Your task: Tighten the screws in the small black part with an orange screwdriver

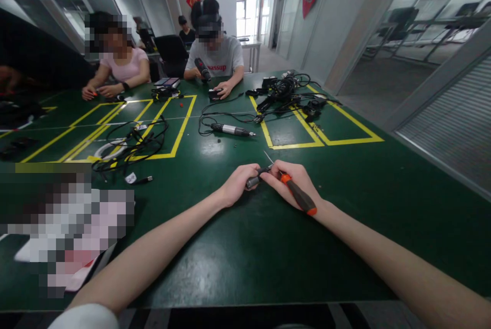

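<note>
Both hands meet over the green table (215, 247), close to its near side. My left hand (238, 183) is closed around a small dark grey, rounded piece (253, 181) whose kind I cannot make out. In my right hand (293, 178) lies a screwdriver (301, 197) with an orange and black handle. Its handle rests across the palm toward the wrist, and the thin metal shaft points up and away past the fingers. The right fingertips also touch the far end of the grey piece. Fingers partly hide where the two hands join.
An electric screwdriver (232, 130) with a cord lies beyond my hands. Tangled black cables (284, 93) sit at the back right, more cables (130, 150) at the left. Pixelated flat items (84, 237) lie near my left arm. Across the table, two people (217, 55) (123, 63) handle small parts.
</note>
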A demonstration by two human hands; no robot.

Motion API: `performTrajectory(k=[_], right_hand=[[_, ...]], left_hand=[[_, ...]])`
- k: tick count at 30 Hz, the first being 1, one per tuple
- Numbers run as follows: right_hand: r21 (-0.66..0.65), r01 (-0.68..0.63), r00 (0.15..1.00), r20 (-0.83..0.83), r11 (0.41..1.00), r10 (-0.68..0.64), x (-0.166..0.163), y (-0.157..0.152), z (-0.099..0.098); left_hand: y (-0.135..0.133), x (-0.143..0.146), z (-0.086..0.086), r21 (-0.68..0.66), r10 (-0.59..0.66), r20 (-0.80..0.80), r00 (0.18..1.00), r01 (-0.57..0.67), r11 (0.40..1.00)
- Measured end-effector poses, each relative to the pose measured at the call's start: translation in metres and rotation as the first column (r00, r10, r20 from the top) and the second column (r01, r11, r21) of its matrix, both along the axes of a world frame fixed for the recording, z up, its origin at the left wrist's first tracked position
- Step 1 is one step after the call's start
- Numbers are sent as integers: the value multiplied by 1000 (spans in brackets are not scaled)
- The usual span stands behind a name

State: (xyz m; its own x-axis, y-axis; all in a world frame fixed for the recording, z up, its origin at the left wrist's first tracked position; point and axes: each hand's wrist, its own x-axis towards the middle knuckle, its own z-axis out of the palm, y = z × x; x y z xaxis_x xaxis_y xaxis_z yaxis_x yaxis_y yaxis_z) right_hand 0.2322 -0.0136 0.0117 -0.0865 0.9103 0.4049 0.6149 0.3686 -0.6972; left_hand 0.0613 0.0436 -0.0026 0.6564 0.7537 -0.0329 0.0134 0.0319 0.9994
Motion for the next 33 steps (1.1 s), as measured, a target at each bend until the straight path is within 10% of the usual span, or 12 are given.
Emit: performTrajectory(k=[33], right_hand=[[-110,-96,995,-11,989,95,9,0,-2]], left_hand=[[-2,-9,7,241,-12,-128,992,43,970]])
